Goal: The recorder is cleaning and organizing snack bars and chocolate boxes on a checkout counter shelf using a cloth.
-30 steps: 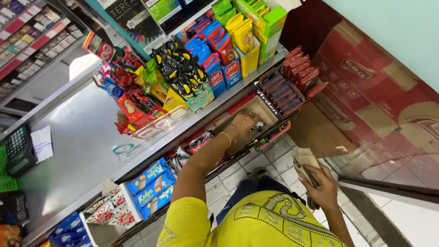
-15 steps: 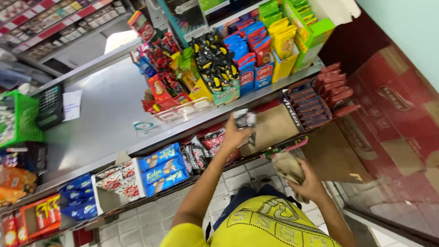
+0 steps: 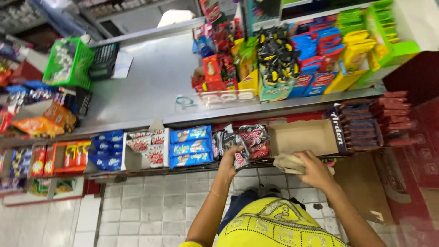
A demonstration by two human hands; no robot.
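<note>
My left hand (image 3: 230, 160) grips a black-and-red snack packet (image 3: 241, 154) at the front of the lower shelf, beside more dark packets (image 3: 254, 138). My right hand (image 3: 314, 170) holds a crumpled tan bundle (image 3: 287, 163) just below an open cardboard display box (image 3: 302, 136), which looks empty inside. Blue wafer packs (image 3: 190, 146) lie left of my left hand. My yellow shirt (image 3: 274, 226) fills the bottom of the view.
A steel counter (image 3: 151, 87) carries a green basket (image 3: 67, 61), a calculator (image 3: 104, 58) and racks of sweets (image 3: 274, 59). Dark red bars (image 3: 375, 123) are stacked right of the box. Orange and white cartons (image 3: 73, 155) line the shelf to the left, above a tiled floor (image 3: 151, 210).
My left hand has moved left, from the cardboard box to the dark packets, carrying a packet. My right hand has risen towards the shelf with the tan bundle. The view swung left.
</note>
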